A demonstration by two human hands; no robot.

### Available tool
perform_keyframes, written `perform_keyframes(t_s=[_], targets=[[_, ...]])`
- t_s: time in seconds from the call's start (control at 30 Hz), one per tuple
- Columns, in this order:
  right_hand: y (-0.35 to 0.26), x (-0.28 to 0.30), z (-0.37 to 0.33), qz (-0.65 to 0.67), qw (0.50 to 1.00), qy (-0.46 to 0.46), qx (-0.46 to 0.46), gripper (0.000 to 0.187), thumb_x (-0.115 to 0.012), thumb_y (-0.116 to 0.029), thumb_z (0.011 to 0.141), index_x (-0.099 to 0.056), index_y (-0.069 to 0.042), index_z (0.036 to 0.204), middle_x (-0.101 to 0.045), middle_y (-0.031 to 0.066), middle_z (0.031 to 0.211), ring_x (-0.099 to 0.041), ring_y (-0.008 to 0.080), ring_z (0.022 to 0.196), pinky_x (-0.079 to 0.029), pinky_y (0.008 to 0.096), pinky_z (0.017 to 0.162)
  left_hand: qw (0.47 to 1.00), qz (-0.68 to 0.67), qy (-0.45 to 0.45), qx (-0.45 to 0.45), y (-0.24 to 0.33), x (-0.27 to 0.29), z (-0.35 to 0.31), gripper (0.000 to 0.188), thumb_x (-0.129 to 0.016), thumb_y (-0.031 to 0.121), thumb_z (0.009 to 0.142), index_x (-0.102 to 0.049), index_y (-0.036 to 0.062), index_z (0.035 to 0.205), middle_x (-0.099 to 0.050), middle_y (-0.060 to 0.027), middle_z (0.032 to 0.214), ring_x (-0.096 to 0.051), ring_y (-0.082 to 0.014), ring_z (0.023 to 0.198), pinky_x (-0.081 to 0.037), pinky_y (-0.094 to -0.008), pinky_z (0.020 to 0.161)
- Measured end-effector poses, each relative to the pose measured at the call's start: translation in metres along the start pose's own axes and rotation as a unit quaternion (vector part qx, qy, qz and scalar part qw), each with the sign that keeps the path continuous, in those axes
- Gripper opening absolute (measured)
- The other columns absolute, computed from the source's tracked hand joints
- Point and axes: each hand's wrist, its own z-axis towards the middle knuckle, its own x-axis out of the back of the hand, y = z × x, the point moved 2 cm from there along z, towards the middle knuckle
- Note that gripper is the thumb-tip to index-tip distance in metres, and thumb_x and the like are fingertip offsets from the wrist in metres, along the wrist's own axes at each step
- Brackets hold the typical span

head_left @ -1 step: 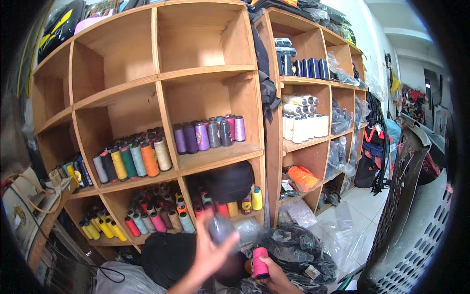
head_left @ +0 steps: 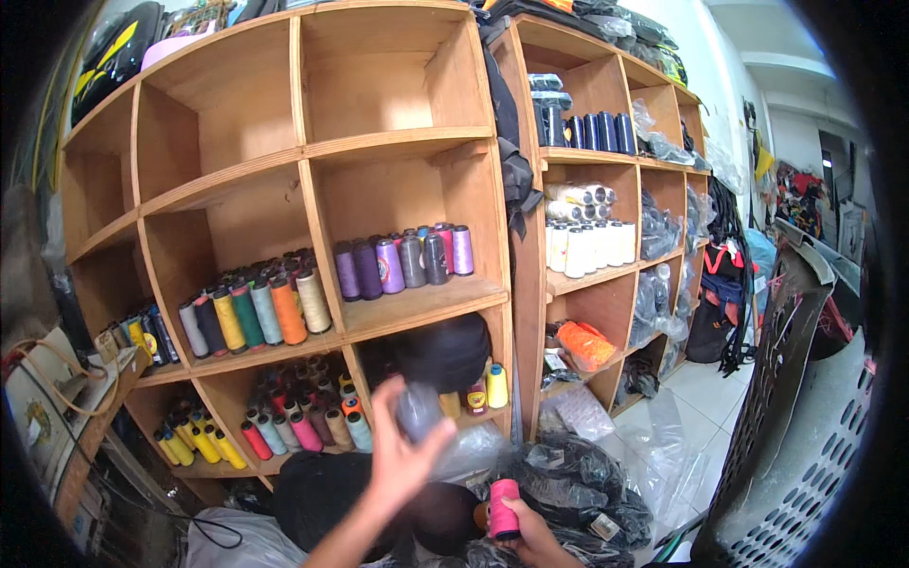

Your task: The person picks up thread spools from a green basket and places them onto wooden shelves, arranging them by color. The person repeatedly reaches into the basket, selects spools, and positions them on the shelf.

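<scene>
My left hand [head_left: 396, 466], raised in front of the lower right compartment and smeared by motion, grips a blurred grey thread spool [head_left: 418, 414] between thumb and fingers. Lower down, my right hand [head_left: 532, 536] is closed around a pink thread spool [head_left: 504, 511], held upright. Behind the left hand, a rounded black bundle [head_left: 445, 352] fills much of the compartment, with a yellow spool [head_left: 497, 386] and a dark red spool [head_left: 476, 396] below it at the right. A dark round object [head_left: 443, 519] lies between my forearms.
Wooden cubbyhole shelves [head_left: 407, 137] hold spools of many colours, including purple ones [head_left: 388, 265] and yellow ones [head_left: 205, 442]. Black plastic-wrapped bundles [head_left: 578, 492] cover the floor before me. A perforated grey basket [head_left: 795, 454] stands at the right, a wooden-edged bench [head_left: 90, 440] at the left.
My left hand has moved slightly up and left, carrying the grey spool toward the lower right compartment. My right hand with the pink spool has barely moved.
</scene>
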Motion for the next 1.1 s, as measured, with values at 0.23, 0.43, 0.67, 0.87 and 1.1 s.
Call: perform_keyframes(t_s=[0.23, 0.43, 0.67, 0.87, 1.1], targets=[[-0.028, -0.035, -0.019, -0.039, 0.997, 0.067, -0.019, 0.045, -0.064, -0.048, 0.09, -0.064, -0.006, 0.102, -0.065, 0.0036, 0.078, -0.059, 0.0133, 0.055, -0.043, 0.0231, 0.042, 0.944, 0.244, 0.099, -0.201, -0.022, 0.012, 0.225, 0.069, -0.077, 0.025, 0.087, -0.038, -0.0041, 0.135, -0.058, -0.0312, 0.119, -0.061, -0.0417, 0.109, -0.049, -0.0462, 0.092], [-0.029, -0.023, 0.008, -0.063, 0.995, 0.072, 0.02, 0.042, -0.058, -0.045, 0.091, -0.063, -0.004, 0.099, -0.062, 0.0049, 0.072, -0.056, 0.013, 0.049, -0.041, 0.0228, 0.04, 0.926, 0.29, 0.158, -0.181, -0.074, 0.007, 0.256, 0.077, -0.073, 0.029, 0.089, -0.032, -0.0096, 0.141, -0.05, -0.0351, 0.13, -0.054, -0.0476, 0.12, -0.043, -0.049, 0.103], [-0.002, 0.015, 0.038, -0.027, 0.999, 0.039, 0.0, 0.04, -0.053, -0.04, 0.094, -0.06, -0.001, 0.104, -0.065, 0.0084, 0.078, -0.061, 0.0167, 0.058, -0.047, 0.0256, 0.048, 0.919, 0.36, 0.161, -0.006, -0.068, -0.008, 0.254, 0.077, -0.073, 0.033, 0.088, -0.032, -0.0073, 0.14, -0.057, -0.0307, 0.124, -0.057, -0.044, 0.116, -0.05, -0.0494, 0.095], [-0.012, -0.009, 0.032, 0.051, 0.997, -0.024, -0.043, 0.047, -0.053, -0.037, 0.093, -0.055, 0.002, 0.119, -0.067, 0.0114, 0.093, -0.066, 0.0223, 0.073, -0.055, 0.031, 0.063, 0.878, 0.43, 0.204, -0.041, -0.065, 0.001, 0.252, 0.089, -0.079, 0.035, 0.077, -0.032, -0.0068, 0.14, -0.057, -0.0259, 0.122, -0.059, -0.0406, 0.112, -0.051, -0.0471, 0.093], [0.002, 0.004, 0.029, 0.047, 0.995, -0.07, -0.054, 0.049, -0.056, -0.035, 0.09, -0.056, 0.001, 0.123, -0.068, 0.0113, 0.097, -0.067, 0.0221, 0.08, -0.056, 0.034, 0.065, 0.867, 0.454, 0.204, -0.029, -0.069, -0.001, 0.249, 0.095, -0.071, 0.039, 0.071, -0.03, -0.0078, 0.143, -0.05, -0.0274, 0.126, -0.058, -0.0407, 0.111, -0.049, -0.0484, 0.096]])
